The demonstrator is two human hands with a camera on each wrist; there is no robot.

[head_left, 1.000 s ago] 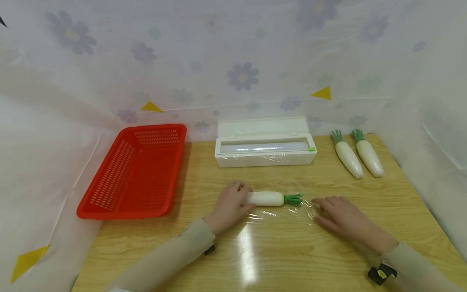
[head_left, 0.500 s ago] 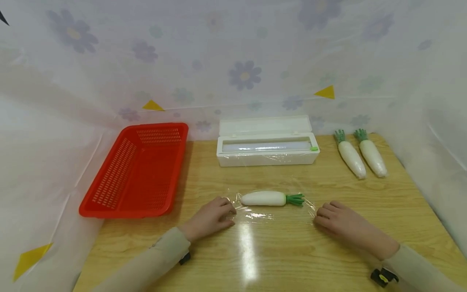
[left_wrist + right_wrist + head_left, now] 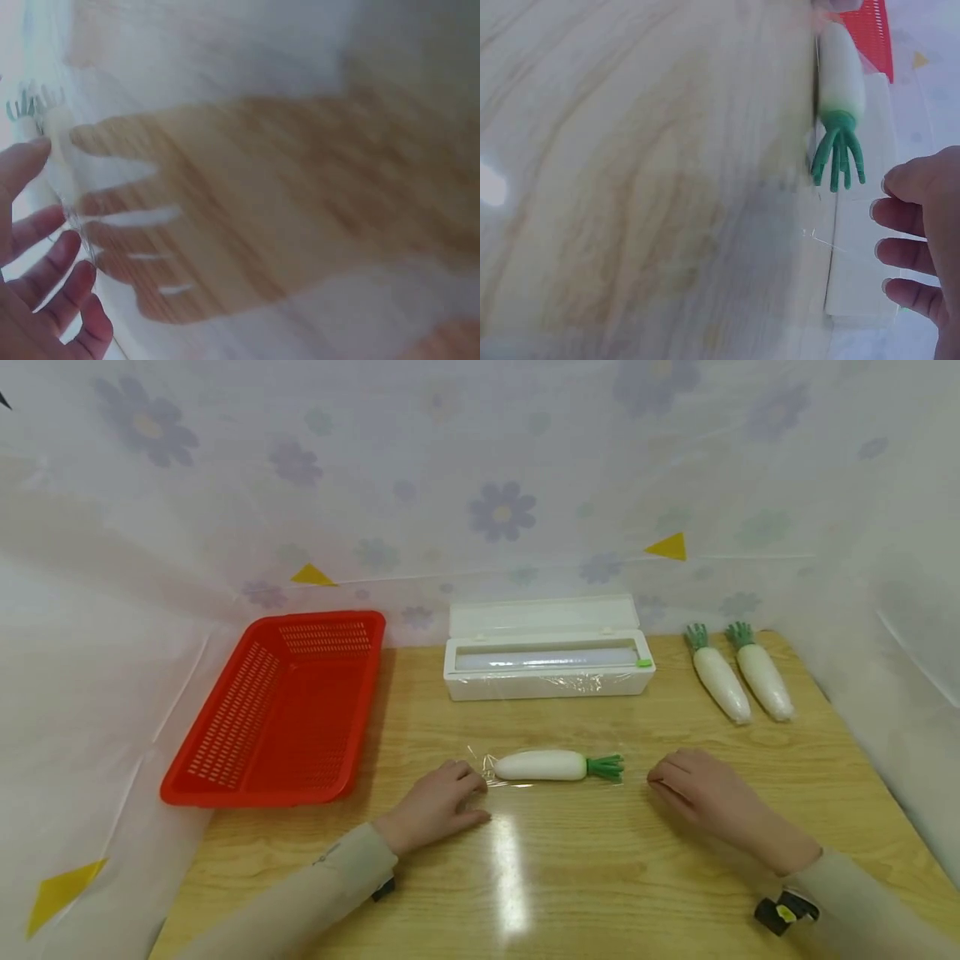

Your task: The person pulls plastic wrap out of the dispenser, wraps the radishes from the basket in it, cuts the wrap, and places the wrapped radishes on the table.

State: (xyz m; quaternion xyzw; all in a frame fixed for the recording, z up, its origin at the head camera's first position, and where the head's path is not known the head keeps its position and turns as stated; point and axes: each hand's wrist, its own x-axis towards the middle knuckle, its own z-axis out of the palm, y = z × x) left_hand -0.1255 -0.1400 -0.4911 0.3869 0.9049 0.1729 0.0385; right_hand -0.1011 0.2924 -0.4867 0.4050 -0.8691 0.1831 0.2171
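Note:
A white radish with green stalk ends lies sideways on the wooden table, stalks to the right. Clear cling film is around and under it, creased at its pointed left end. My left hand is just left of that tip, fingertips right at the film's edge. In the left wrist view the fingers are loosely bent and the thumb stands apart from them. To the right of the stalks, my right hand holds nothing, and its fingers are relaxed in the right wrist view.
A white cling film dispenser stands behind the radish, lid up, with film hanging over its front. On the left is a red plastic basket. Two more radishes, a left one and a right one, lie at back right.
My left hand has left the radish's tip and moved left to the film's edge. The right hand dipped toward me, then rose away from the film. Less shiny film shows in front of the radish.

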